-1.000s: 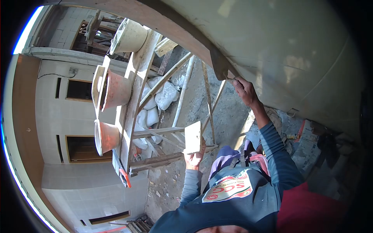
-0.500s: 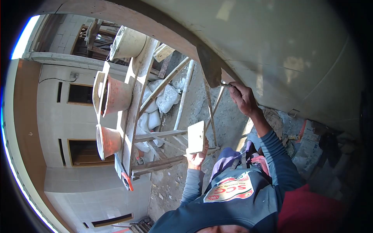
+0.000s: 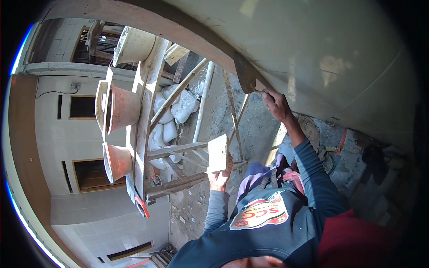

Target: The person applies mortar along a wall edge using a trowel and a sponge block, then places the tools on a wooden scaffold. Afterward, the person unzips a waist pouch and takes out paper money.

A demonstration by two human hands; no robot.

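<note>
A trowel (image 3: 245, 76) with a broad dark blade lies against the edge of the wall (image 3: 321, 58), near the top centre. Its handle is in my right hand (image 3: 277, 106), the fingers wrapped round it. Lower down and to the left, my left hand (image 3: 220, 178) grips a pale rectangular board (image 3: 218, 153) from below. The board is held upright in front of the scaffold timbers, apart from the trowel. Part of the left fingers is hidden behind the board.
A wooden scaffold plank (image 3: 145, 107) on the left carries a pale bucket (image 3: 136, 44), a reddish bucket (image 3: 124, 108), an orange bucket (image 3: 118, 162) and an orange-handled saw (image 3: 141, 206). White sacks (image 3: 184, 107) lie below. Debris (image 3: 342, 163) lies by the wall at right.
The trowel first slid up and left along the wall edge, then shifted slightly. The left hand keeps its grip on the board. The view has turned a little, moving the buckets leftward.
</note>
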